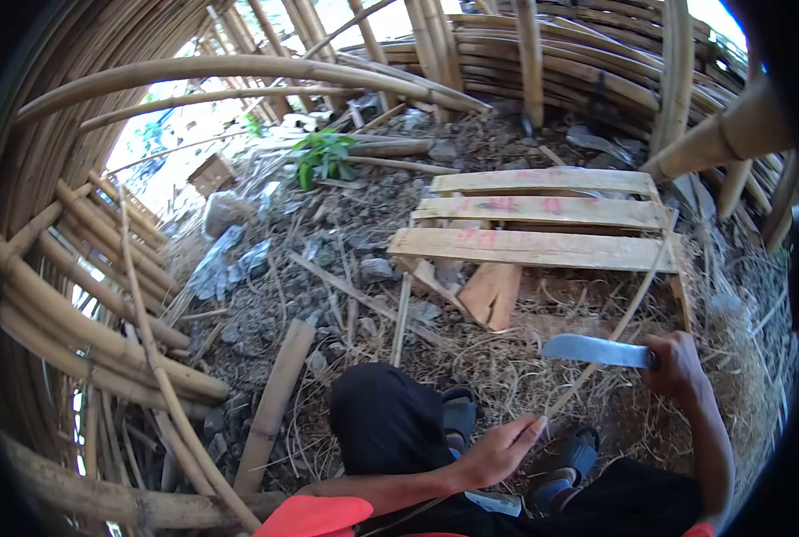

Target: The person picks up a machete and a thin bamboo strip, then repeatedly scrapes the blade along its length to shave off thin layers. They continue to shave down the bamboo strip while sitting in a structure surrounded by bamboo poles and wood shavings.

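A long thin bamboo strip [621, 319] slants from the wooden slatted rack up at the right down to my left hand [499, 450], whose fingers are closed round its lower end. My right hand [677, 365] is wrapped round the handle of a wide-bladed knife [596, 351]. The blade points left and crosses the strip about midway along; whether it touches the strip I cannot tell. The strip's upper part lies against the right end of the rack [534, 248], which has three pale slats with red marks.
Fibrous shavings [542, 358] cover the ground around my sandalled feet. A flat bamboo piece [276, 403] lies left of my knee. Bamboo poles [104, 345] stand at the left, and a thick pole [722, 134] juts in at the upper right. A green plant [325, 159] grows behind.
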`<state>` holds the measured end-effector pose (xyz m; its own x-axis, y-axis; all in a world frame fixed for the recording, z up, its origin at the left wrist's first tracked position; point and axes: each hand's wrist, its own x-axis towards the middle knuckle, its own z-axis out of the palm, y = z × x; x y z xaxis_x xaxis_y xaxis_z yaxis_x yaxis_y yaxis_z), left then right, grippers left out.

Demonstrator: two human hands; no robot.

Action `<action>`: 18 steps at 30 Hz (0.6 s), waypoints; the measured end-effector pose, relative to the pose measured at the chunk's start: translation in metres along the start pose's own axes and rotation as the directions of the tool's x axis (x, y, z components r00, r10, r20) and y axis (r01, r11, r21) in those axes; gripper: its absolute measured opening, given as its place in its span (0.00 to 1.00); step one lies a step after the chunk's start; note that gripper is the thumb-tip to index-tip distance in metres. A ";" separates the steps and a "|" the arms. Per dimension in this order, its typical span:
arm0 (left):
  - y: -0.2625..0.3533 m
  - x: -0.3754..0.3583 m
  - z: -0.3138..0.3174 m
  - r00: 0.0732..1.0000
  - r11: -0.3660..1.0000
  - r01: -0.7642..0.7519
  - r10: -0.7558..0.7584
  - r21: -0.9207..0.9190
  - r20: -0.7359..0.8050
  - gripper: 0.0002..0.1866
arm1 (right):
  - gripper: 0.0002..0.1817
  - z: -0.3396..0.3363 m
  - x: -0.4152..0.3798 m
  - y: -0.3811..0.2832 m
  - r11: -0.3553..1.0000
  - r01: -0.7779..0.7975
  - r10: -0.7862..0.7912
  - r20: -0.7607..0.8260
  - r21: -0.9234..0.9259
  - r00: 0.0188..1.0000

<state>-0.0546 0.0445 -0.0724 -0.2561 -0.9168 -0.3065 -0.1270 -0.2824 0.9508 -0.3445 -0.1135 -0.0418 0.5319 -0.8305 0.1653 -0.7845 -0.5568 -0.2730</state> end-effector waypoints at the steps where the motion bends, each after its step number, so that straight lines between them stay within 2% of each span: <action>1: 0.000 0.000 -0.001 1.000 1.000 -0.005 0.005 -0.016 0.000 0.18 | 0.05 0.002 0.004 -0.003 1.000 0.023 -0.023 0.004 -0.013 1.000; 3: 0.001 0.002 0.000 1.000 0.998 -0.015 0.016 -0.057 0.023 0.16 | 0.06 0.004 0.008 -0.009 0.999 0.031 -0.031 -0.002 0.020 1.000; 7: 0.003 0.004 -0.005 0.998 0.999 0.024 -0.021 -0.038 0.067 0.17 | 0.07 0.006 0.015 -0.012 0.999 0.020 -0.021 0.020 0.034 1.000; 12: 0.003 0.005 -0.008 0.999 0.998 -0.042 0.043 -0.050 0.029 0.17 | 0.06 0.016 0.019 -0.011 0.998 0.046 -0.046 -0.008 0.039 0.999; 17: -0.001 0.003 -0.008 0.997 0.992 -0.077 0.078 -0.103 0.010 0.17 | 0.06 -0.002 0.027 -0.024 0.998 -0.064 0.064 -0.001 0.004 0.998; 18: -0.001 0.002 -0.008 0.998 0.989 -0.066 0.067 -0.134 0.000 0.18 | 0.06 0.003 0.027 -0.019 0.997 -0.083 0.082 -0.074 -0.006 0.994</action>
<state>-0.0475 0.0408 -0.0732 -0.2640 -0.9336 -0.2423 0.0198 -0.2564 0.9664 -0.3142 -0.1256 -0.0354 0.4408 -0.8723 0.2119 -0.8278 -0.4863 -0.2798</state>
